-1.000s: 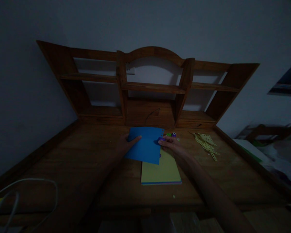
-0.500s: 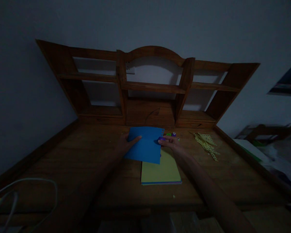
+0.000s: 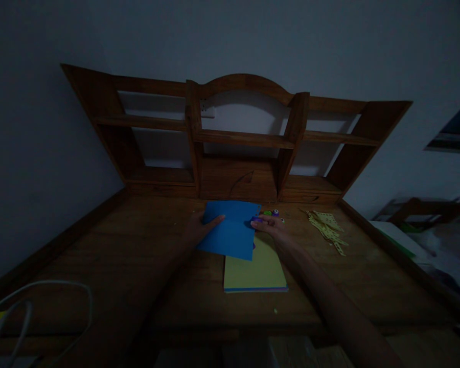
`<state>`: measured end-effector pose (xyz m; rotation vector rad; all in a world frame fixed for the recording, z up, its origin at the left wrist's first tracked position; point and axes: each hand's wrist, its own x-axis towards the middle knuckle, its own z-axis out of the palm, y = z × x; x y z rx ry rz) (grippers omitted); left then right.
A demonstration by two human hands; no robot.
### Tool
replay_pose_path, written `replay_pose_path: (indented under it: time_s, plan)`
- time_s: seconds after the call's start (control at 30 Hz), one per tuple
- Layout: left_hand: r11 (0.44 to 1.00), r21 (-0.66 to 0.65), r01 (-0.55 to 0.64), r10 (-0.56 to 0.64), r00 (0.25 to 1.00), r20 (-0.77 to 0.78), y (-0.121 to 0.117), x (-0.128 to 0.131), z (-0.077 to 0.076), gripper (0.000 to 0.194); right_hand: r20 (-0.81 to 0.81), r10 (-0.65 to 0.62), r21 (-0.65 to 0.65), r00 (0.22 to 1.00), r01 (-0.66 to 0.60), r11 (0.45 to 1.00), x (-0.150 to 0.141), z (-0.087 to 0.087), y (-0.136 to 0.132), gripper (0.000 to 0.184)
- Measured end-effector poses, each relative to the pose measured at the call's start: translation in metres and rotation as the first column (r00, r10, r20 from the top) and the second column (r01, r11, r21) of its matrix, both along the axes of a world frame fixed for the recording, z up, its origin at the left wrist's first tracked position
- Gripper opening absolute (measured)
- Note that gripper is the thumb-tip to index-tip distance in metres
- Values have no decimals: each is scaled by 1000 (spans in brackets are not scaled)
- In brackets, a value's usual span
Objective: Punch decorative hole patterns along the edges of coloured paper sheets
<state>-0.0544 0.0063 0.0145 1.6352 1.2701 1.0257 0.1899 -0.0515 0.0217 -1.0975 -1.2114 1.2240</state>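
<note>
My left hand [image 3: 201,228] pinches the left edge of a blue sheet of paper [image 3: 232,232], thumb on top and the other fingers hidden underneath. My right hand [image 3: 274,227] is closed on a small purple paper punch [image 3: 256,220], which sits on the sheet's right edge. Small holes show along that edge near the top right corner. Under the blue sheet's lower part lies a stack of coloured paper [image 3: 255,273] with a yellow sheet uppermost. Just beyond my right hand are a green punch [image 3: 267,212] and a purple one [image 3: 275,212], partly hidden.
Perforated yellow paper strips [image 3: 326,228] lie in a heap on the right of the wooden desk [image 3: 118,250]. A wooden shelf unit [image 3: 241,137] rises along the back edge. A white cable [image 3: 61,282] loops at the front left. Beyond the desk's right edge is a chair [image 3: 433,212].
Hardly anything differs. Both hands keep their places on the blue sheet and the punch, and the whole view shifts very slightly.
</note>
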Motion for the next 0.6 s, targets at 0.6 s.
replay_pose_path:
  time_s: [0.6]
  plan:
    - [1000,15,3,-3,1000,-15,-1,1,4,47,-54,37,-28,998,-38,999,-2,7,-4,25]
